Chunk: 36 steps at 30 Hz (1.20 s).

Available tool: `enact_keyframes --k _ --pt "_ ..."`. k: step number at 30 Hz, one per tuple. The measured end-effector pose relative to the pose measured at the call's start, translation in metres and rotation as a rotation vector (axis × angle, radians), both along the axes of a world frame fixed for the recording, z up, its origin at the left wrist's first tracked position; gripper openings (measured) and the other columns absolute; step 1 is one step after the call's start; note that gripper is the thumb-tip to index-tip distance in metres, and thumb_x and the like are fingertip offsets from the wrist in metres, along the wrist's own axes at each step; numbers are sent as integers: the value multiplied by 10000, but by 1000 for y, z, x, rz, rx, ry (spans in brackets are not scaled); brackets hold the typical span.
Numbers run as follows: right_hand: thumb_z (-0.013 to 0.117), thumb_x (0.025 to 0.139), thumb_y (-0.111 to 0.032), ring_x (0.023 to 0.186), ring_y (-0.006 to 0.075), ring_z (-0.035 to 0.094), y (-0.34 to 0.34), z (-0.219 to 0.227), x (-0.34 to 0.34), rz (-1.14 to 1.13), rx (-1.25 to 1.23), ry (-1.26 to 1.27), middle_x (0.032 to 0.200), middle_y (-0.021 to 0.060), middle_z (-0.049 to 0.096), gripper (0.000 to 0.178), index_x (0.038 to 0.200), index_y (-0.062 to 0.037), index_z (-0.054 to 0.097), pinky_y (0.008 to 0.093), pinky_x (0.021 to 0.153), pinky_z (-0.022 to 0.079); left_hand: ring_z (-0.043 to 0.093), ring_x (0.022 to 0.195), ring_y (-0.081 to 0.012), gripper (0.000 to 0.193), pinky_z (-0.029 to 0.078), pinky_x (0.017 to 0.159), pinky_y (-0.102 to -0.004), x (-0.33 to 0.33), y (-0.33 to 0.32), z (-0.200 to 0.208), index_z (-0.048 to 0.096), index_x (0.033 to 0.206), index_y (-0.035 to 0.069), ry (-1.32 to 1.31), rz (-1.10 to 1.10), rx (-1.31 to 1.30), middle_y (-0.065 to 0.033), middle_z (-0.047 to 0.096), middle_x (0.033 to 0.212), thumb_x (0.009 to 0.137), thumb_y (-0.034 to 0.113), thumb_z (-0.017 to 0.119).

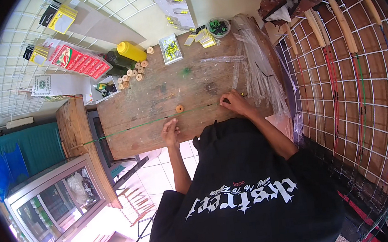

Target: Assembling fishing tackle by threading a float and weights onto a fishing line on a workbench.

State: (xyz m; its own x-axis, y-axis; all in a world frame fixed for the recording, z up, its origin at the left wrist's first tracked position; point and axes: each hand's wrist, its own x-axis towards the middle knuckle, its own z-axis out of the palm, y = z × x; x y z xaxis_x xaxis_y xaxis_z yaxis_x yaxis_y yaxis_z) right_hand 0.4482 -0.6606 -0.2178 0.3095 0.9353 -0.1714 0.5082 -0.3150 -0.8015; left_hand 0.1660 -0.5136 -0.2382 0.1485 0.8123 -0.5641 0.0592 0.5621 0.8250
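Note:
A thin green rod [143, 124] with dark bands lies slantwise across the wooden table, its light wooden handle end [78, 146] at the far left. My right hand [234, 105] is closed at the rod's right part, fingertips pinched on it. A small yellow piece [243, 94] shows just beyond those fingers. My left hand [170, 131] is just on the near side of the rod, fingers loosely bent and apart, with nothing seen in them. Beyond the rod, between my hands, sits a small round wooden piece with a centre hole [180, 109].
On the wooden table [154, 92] stand a white box of yellow-green beads [171, 49], a round tub [218, 27], a yellow bottle [131, 52] and several wooden rounds [139, 70]. Clear plastic sleeves [258, 63] cover its right side. Rods with wooden handles [343, 25] hang on the right grid.

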Motion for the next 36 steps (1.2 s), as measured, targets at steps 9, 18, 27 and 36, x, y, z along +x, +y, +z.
enact_keyframes --k 9,18,27,36 --pt "618 856 -157 908 307 578 5 9 0 -159 255 23 860 118 647 106 858 -52 629 404 883 414 551 591 -75 295 448 475 -199 -37 22 -4 588 1097 70 -63 170 142 -59 685 906 840 130 719" --pt "637 872 -144 696 91 541 -14 29 39 -572 248 264 746 26 608 126 920 -28 634 252 640 440 578 606 -146 289 474 546 -276 -46 35 26 583 1120 54 627 -275 631 -74 637 788 836 42 631" --pt "644 845 -150 849 293 611 -8 22 16 -214 95 75 845 130 663 123 901 -40 644 384 795 469 621 724 -220 303 506 663 -361 -42 36 25 614 1086 62 848 -393 752 -109 630 793 787 43 655" --pt "649 847 -198 929 311 566 3 -13 -7 57 118 -145 920 80 640 119 889 -87 637 479 908 389 614 837 -246 477 494 729 -372 -31 16 40 515 1203 64 755 -358 648 -111 631 903 772 99 717"
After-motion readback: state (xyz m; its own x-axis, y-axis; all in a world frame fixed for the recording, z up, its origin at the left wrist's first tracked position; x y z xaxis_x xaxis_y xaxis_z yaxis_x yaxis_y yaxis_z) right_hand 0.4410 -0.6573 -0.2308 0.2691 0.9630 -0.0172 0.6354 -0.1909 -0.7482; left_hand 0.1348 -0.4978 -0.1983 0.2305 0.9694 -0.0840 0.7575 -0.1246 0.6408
